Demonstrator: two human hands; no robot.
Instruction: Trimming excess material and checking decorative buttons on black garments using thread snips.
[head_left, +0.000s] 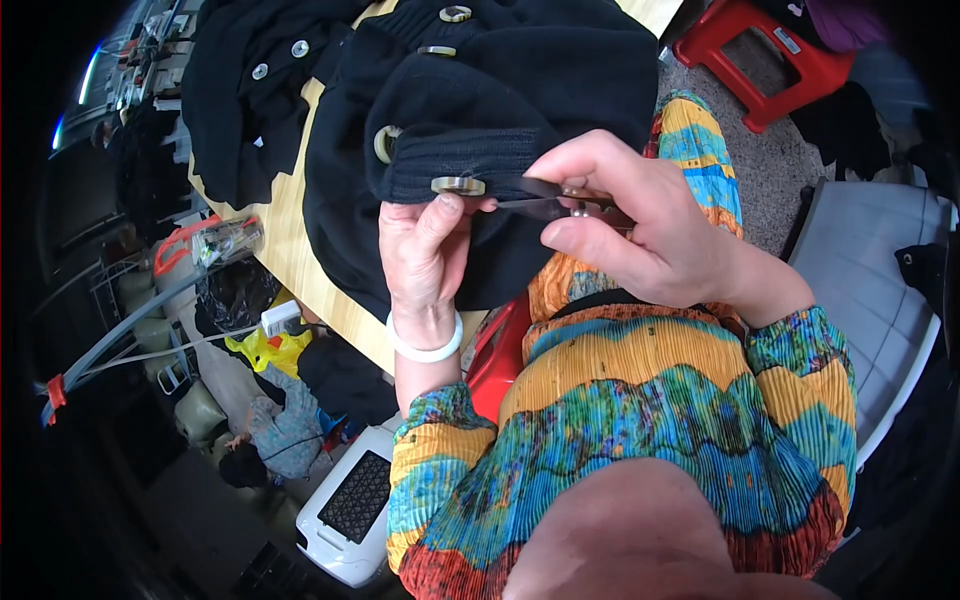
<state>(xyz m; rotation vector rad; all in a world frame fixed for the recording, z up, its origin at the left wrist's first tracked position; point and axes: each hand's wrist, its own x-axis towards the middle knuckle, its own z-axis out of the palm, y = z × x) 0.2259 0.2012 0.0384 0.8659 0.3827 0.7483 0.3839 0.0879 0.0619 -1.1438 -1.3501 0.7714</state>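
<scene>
Nearest to the camera is the person's pleated top (620, 390), with wavy bands of yellow, blue, green and red. Beyond it, a black knitted garment with large round buttons (575, 75) lies on the pale wooden desk (300, 285) and seems to hang past the near edge. The left hand (425, 255) is closed in a pinch on this garment, its thumb against a shiny brownish button with a pale rim (458, 186). The right hand (650, 225) is half closed around small metal snips with dark blades (545, 208), which stand slightly apart.

The blade tip is very near the left fingertips, so a small slip of either hand could cut the skin. If the cloth is pulled or folded under, the blades could catch the ribbed knit, or the stitches holding the button. Whether a loose thread is there, I cannot tell. Farther left, a second black garment with pale buttons (245, 110) lies apart from the blades and looks at little risk.
</scene>
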